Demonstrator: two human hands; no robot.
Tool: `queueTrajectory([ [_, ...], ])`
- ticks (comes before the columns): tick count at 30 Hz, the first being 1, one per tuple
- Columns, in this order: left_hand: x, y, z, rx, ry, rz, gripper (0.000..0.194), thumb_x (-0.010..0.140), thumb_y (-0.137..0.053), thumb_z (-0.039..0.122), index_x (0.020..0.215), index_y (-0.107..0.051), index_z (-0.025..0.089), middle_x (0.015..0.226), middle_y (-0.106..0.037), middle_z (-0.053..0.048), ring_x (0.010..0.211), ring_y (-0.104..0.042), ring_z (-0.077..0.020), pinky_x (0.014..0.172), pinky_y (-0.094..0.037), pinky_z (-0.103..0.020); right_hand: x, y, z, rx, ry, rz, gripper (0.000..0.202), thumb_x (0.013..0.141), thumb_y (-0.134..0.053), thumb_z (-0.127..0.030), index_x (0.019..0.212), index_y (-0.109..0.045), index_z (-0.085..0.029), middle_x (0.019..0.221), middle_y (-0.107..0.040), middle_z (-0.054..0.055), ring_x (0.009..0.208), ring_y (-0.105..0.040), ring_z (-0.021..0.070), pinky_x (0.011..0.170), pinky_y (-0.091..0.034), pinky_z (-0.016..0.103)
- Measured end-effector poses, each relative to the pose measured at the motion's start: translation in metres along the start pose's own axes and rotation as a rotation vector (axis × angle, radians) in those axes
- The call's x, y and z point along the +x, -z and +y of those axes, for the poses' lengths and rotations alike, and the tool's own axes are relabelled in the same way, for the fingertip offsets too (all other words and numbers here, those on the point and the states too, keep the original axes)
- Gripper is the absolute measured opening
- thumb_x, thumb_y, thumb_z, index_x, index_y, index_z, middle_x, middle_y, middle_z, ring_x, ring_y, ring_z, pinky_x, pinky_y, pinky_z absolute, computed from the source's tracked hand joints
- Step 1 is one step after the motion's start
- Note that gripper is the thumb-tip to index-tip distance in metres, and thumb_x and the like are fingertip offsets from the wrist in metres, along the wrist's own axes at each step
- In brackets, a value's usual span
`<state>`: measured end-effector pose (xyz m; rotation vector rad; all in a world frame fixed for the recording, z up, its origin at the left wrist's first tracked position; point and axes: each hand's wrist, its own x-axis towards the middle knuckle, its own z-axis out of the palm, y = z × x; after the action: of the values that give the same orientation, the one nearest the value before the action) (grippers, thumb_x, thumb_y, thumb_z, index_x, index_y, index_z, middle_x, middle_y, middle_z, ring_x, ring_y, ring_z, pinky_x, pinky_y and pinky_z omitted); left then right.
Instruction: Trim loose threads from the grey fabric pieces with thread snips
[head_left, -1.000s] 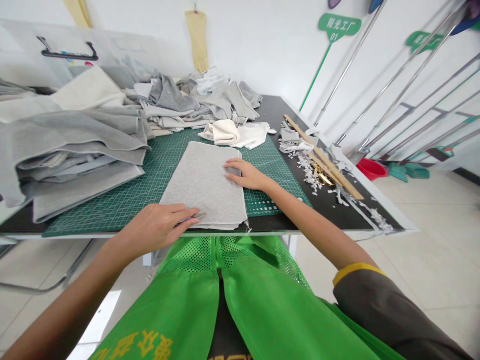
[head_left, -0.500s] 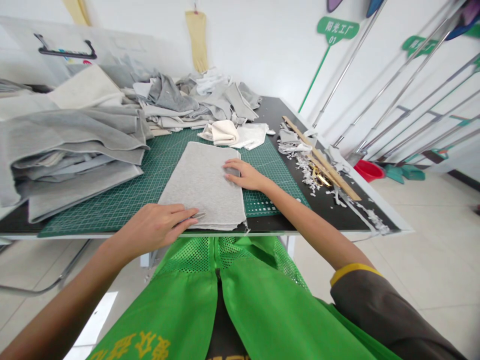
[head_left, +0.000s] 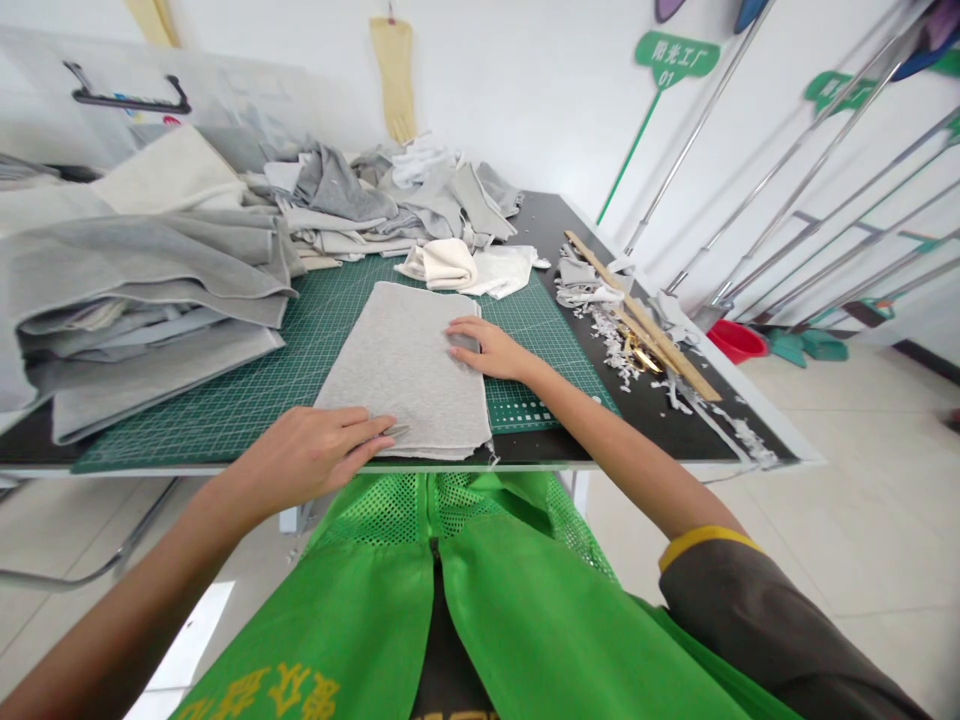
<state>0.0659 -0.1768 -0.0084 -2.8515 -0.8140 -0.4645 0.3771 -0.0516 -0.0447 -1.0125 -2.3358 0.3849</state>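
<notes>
Green mat (head_left: 225, 410) bears grey cloth (head_left: 405, 365), long axis toward mat's far side; left hand (head_left: 330, 443) pinching metal tool (head_left: 397, 431); right hand (head_left: 491, 350) half-spread on cloth.

Black tabletop (head_left: 540, 222), bearing: green gridded cutting mat (head_left: 529, 312); on the mat, flat light-grey cloth panel (head_left: 409, 355), reaching the near edge; behind the panel, small folded cream cloth (head_left: 448, 265); at left, stack of large grey cloths (head_left: 150, 262); at rear, crumpled heap of grey and white cloths (head_left: 352, 192); right of the mat, long flat wooden strip (head_left: 643, 317) among pale fabric scraps (head_left: 577, 278).
</notes>
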Motion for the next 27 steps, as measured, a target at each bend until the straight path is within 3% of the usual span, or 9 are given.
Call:
queueTrajectory([
  [27, -0.0008, 0.0004, -0.0003, -0.044, 0.009, -0.014, 0.031, 0.101, -0.049, 0.035, 0.121, -0.068, 0.02, 0.085, -0.071, -0.002, 0.066, -0.064, -0.0135, 0.056, -0.044, -0.025, 0.0002, 0.0012, -0.0026, -0.003, -0.011, -0.008, 0.04, 0.091, -0.06, -0.034, 0.125, -0.065, -0.012, 0.135, -0.06, 0.018, 0.129, -0.055, 0.0284, 0.113, -0.039, 0.048],
])
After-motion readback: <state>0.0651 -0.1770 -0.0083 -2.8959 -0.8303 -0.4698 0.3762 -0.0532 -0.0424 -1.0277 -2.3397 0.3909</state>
